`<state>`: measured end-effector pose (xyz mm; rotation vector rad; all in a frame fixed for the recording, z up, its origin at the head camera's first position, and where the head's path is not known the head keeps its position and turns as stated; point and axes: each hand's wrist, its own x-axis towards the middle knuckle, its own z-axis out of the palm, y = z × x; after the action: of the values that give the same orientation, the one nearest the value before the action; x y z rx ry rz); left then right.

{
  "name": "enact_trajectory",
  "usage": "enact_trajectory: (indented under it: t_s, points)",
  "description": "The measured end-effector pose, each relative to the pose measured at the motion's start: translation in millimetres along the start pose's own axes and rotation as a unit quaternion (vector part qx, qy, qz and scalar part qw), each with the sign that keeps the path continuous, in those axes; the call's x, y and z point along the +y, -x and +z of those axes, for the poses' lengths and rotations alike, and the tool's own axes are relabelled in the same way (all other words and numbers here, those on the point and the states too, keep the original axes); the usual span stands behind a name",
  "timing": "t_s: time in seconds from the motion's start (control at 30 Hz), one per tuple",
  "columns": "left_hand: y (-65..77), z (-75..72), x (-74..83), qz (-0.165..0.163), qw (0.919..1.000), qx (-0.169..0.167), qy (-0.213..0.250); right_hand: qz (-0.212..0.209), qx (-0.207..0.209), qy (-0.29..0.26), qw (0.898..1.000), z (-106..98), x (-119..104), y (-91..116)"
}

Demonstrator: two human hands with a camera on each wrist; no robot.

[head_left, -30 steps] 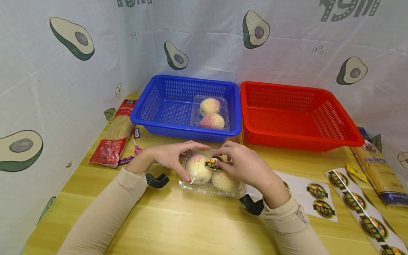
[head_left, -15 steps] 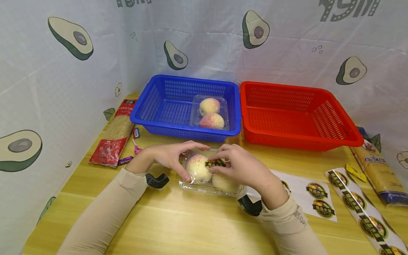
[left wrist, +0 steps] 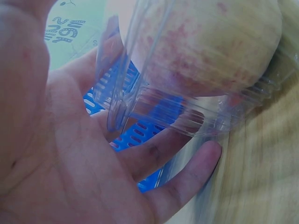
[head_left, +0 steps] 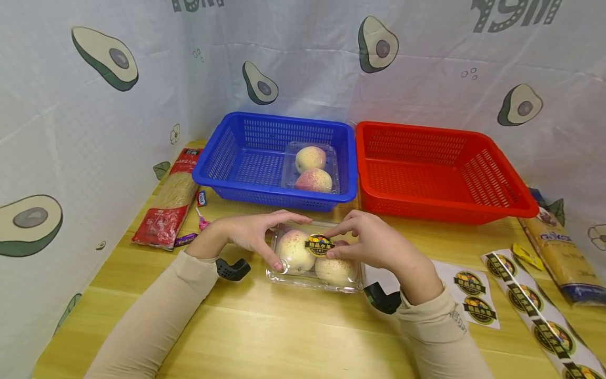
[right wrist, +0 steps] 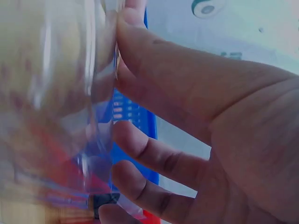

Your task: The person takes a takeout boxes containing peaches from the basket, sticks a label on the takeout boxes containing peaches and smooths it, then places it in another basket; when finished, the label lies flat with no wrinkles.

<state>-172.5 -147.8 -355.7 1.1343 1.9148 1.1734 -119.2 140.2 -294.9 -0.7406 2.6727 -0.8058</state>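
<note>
A clear plastic clamshell box (head_left: 307, 282) with peaches (head_left: 295, 252) inside lies on the table in the head view. My left hand (head_left: 255, 234) grips its left end, thumb on the near side and fingers at the far side. In the left wrist view those fingers (left wrist: 156, 151) reach around beneath the box's ribbed edge. A round black-and-gold fruit sticker (head_left: 319, 245) sits on the lid. My right hand (head_left: 379, 245) has its thumb and index fingertips at the sticker's right edge. Other right fingertips (right wrist: 131, 137) touch the lid in the right wrist view.
Behind stand a blue basket (head_left: 274, 196) holding another peach box (head_left: 289, 163) and a red basket (head_left: 440, 208). Sticker sheets (head_left: 473, 289) and a pasta bag (head_left: 563, 252) lie right. A noodle packet (head_left: 165, 202) and small candies (head_left: 185, 239) lie left.
The right thumb and fingers have slid right off the sticker, which now shows fully, flat on the lid. The right forearm moved slightly right. The left hand and box stayed put.
</note>
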Motion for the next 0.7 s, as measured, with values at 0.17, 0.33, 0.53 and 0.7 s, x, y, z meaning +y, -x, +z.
enact_trajectory:
  t_s: [0.17,0.33,0.53,0.7]
  points:
    - [-0.1,0.8,1.1,-0.002,1.0000,0.002,-0.001,0.005,-0.011,-0.006,1.000,-2.2,0.9,2.1]
    - [0.7,2.0,0.9,-0.003,1.0000,0.004,0.002,-0.017,-0.012,0.006,1.000,-1.9,0.1,2.4]
    - [1.1,1.8,1.5,-0.004,1.0000,0.004,-0.003,-0.025,-0.014,0.017,0.999,-1.5,-0.2,2.4]
    - [0.3,1.3,1.9,-0.003,1.0000,0.003,-0.003,-0.036,-0.011,0.026,0.999,-1.5,-0.3,2.5]
